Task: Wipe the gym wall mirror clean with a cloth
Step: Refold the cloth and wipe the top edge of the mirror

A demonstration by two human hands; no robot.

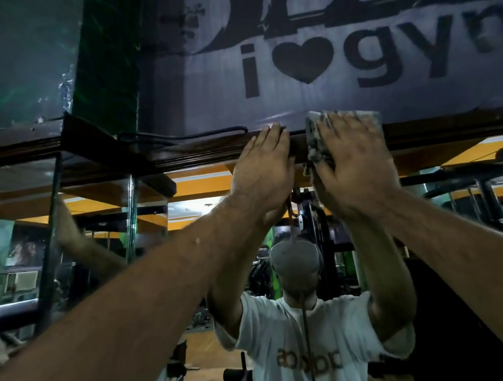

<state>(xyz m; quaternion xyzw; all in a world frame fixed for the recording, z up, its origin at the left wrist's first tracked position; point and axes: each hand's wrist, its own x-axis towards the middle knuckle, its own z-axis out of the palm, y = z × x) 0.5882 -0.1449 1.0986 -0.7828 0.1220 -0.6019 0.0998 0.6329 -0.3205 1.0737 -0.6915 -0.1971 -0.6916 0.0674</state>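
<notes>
Mirror on the gym wall, filling the lower part of the view below a dark wooden frame along its top edge. Cloth, grey and mottled, folded, pressed flat against that top frame and lapping down onto the mirror's upper edge and up onto the banner above. Right hand laid over the cloth, fingers straight and spread, grip open, palm pressing the cloth to the surface. Left hand just beside it, to the left, also flat with straight fingers, grip open, fingertips reaching the frame's top edge, holding nothing. Both arms raised high. Reflected in the mirror: a person in a white T-shirt with a grey headset, arms up, plus gym machines and yellow ceiling trim. Banner lettered "i", a heart, "gym". Black cable running along the top of the frame at left.
</notes>
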